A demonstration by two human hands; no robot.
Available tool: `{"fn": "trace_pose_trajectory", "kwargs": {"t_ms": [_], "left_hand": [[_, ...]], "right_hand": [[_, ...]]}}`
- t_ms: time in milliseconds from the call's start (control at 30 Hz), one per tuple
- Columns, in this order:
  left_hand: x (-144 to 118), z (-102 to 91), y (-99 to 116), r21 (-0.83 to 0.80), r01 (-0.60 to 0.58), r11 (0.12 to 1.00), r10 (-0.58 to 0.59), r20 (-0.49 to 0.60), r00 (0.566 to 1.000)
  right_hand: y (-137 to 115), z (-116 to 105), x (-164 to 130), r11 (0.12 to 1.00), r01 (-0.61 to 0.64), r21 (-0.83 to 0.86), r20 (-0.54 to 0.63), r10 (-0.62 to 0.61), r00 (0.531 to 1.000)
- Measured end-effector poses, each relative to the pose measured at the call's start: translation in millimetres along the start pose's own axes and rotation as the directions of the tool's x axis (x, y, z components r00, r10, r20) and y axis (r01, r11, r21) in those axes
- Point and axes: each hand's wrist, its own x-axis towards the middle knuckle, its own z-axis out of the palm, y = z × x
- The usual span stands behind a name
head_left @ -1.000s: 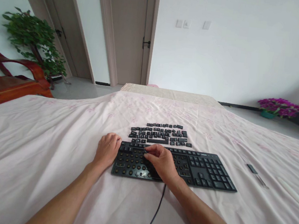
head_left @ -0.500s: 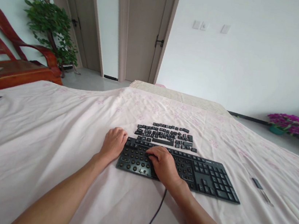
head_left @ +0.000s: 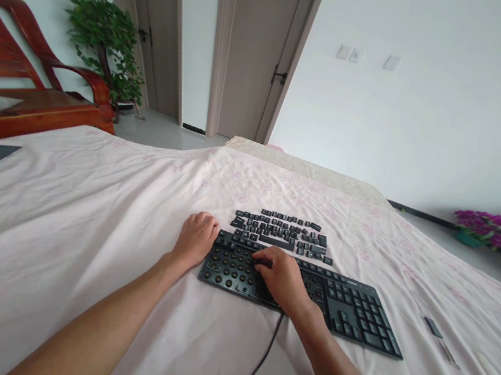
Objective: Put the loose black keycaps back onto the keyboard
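Pink sheet (head_left: 86,240) bears keyboard (head_left: 355,306); left hand (head_left: 196,239) steadies its edge, right hand (head_left: 282,278) pinches a keycap (head_left: 263,263).

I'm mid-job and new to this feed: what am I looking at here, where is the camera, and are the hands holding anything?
There is no machine: these are a person's two bare hands, filmed by one camera worn on the head, looking forward and down. The left hand rests at the left end of a black keyboard whose left part has its keycaps off. The right hand lies on that stripped part, fingertips pinched; whether they hold a cap is too small to tell. Loose keycaps lie behind the keyboard on a pink sheet.
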Motion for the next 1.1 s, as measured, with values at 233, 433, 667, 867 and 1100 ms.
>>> {"fn": "trace_pose_trajectory", "kwargs": {"t_ms": [233,433,667,867,1100], "left_hand": [[-0.6,-0.9,0.5,0.002,-0.005,1.000,0.005,0.001,1.000],[-0.1,-3.0,1.4,0.004,-0.006,1.000,0.006,0.013,1.000],[-0.9,-5.2,1.8,-0.003,-0.005,1.000,0.005,0.018,1.000],[-0.3,-1.8,0.5,-0.002,0.007,1.000,-0.007,0.009,1.000],[0.1,-2.6,1.0,-0.010,0.018,1.000,-0.018,0.025,1.000]], "right_hand": [[-1.3,-5.5,5.4,0.999,-0.032,-0.015,0.057,0.033,0.998],[-5.8,0.5,14.8,0.998,0.008,0.064,-0.035,-0.006,0.999],[-18.1,18.6,25.5,0.985,0.163,-0.055,-0.072,-0.166,0.983],[-19.0,22.1,25.6,0.949,0.262,-0.174,-0.055,-0.274,0.960],[-18.0,19.2,27.0,0.912,0.349,-0.215,0.001,-0.358,0.934]]}}
